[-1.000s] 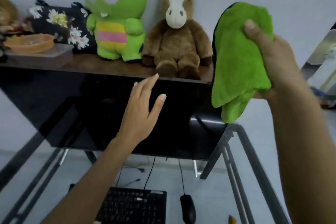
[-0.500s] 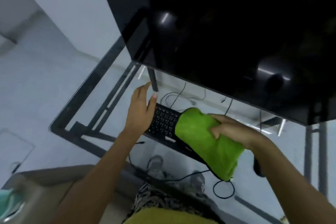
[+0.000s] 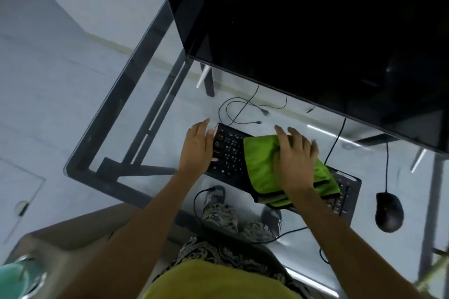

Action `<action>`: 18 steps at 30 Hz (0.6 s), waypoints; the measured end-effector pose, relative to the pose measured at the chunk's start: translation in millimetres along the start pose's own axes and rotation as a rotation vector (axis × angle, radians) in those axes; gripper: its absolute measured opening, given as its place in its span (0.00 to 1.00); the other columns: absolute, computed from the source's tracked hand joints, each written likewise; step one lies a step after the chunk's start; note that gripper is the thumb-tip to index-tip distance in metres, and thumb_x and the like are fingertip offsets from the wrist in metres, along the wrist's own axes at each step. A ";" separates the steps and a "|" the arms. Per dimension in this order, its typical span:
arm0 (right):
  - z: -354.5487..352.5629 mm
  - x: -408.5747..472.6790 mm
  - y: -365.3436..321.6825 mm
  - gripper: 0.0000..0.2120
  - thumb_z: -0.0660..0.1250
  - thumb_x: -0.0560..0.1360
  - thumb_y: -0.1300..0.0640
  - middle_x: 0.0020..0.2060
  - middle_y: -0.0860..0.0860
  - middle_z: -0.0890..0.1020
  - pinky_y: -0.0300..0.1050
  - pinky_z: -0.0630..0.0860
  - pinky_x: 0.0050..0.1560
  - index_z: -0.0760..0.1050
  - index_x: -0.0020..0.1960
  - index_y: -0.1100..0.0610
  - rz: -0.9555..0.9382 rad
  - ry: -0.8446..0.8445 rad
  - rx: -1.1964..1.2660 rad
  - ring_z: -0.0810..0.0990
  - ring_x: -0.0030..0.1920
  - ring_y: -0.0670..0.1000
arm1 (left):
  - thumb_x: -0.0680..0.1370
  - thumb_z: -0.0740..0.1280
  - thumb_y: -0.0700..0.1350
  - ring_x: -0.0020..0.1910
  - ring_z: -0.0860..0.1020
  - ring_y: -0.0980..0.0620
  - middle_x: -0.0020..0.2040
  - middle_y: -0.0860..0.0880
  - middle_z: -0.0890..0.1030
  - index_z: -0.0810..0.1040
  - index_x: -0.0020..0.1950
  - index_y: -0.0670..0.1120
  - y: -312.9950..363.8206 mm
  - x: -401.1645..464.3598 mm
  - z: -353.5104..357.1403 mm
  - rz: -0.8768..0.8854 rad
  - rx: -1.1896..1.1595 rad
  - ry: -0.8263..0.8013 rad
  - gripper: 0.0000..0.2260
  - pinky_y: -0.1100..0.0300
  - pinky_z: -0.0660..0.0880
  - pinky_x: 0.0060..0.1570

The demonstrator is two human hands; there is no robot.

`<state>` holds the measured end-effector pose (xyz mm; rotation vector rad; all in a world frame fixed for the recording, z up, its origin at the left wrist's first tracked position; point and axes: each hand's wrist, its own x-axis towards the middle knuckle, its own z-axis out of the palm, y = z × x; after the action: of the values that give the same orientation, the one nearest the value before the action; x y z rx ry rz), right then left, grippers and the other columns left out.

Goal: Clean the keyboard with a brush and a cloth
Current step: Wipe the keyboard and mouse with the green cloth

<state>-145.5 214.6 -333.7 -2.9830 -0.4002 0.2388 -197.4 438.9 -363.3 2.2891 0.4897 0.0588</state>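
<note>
While keyboard [image 3: 230, 150] is braced by flat left hand [image 3: 196, 147], wiping cloth [image 3: 262, 172] is pressed under spread right hand [image 3: 295, 160]; even sweep rqd next.

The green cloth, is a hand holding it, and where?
Not gripped. The right hand presses flat on the middle of the green cloth, which lies on the keyboard. The left hand rests on its left end.

Mustard-yellow top [image 3: 218, 281]; black-and-white patterned trousers [image 3: 213, 251] (ornate swirling print); forearms bare.
</note>
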 end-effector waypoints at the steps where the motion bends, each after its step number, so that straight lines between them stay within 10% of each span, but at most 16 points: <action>1: 6.1 -8.7 -2.9 0.27 0.61 0.76 0.49 0.71 0.58 0.67 0.74 0.55 0.67 0.61 0.74 0.48 0.027 0.000 -0.021 0.66 0.69 0.63 | 0.83 0.50 0.50 0.67 0.68 0.47 0.68 0.42 0.71 0.66 0.72 0.40 -5.5 -4.0 2.0 -0.004 -0.012 -0.015 0.21 0.50 0.65 0.69; 5: 20.1 -21.4 -14.3 0.39 0.53 0.71 0.26 0.77 0.56 0.55 0.77 0.54 0.63 0.51 0.77 0.42 0.049 -0.085 -0.077 0.57 0.74 0.63 | 0.82 0.46 0.56 0.75 0.58 0.50 0.76 0.46 0.61 0.58 0.77 0.42 -32.5 -22.9 6.0 0.131 0.029 -0.148 0.27 0.49 0.53 0.75; 13: 33.0 0.1 -27.6 0.21 0.67 0.74 0.52 0.69 0.63 0.67 0.68 0.71 0.57 0.71 0.62 0.61 0.031 0.185 0.196 0.71 0.64 0.64 | 0.69 0.64 0.72 0.75 0.37 0.60 0.77 0.52 0.42 0.40 0.77 0.43 -58.9 -15.1 -8.6 0.387 0.276 -0.454 0.53 0.60 0.39 0.74; 18: 40.5 1.2 -48.9 0.32 0.60 0.72 0.30 0.67 0.56 0.72 0.70 0.59 0.65 0.76 0.64 0.53 0.103 0.136 -0.027 0.65 0.71 0.61 | 0.72 0.61 0.70 0.75 0.45 0.55 0.77 0.45 0.50 0.45 0.77 0.40 -70.6 -11.5 -10.1 0.450 0.408 -0.458 0.49 0.59 0.42 0.75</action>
<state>-163.6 265.8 -366.6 -3.0265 -0.2368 0.0396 -233.2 485.7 -405.1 2.6579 -0.2796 -0.3673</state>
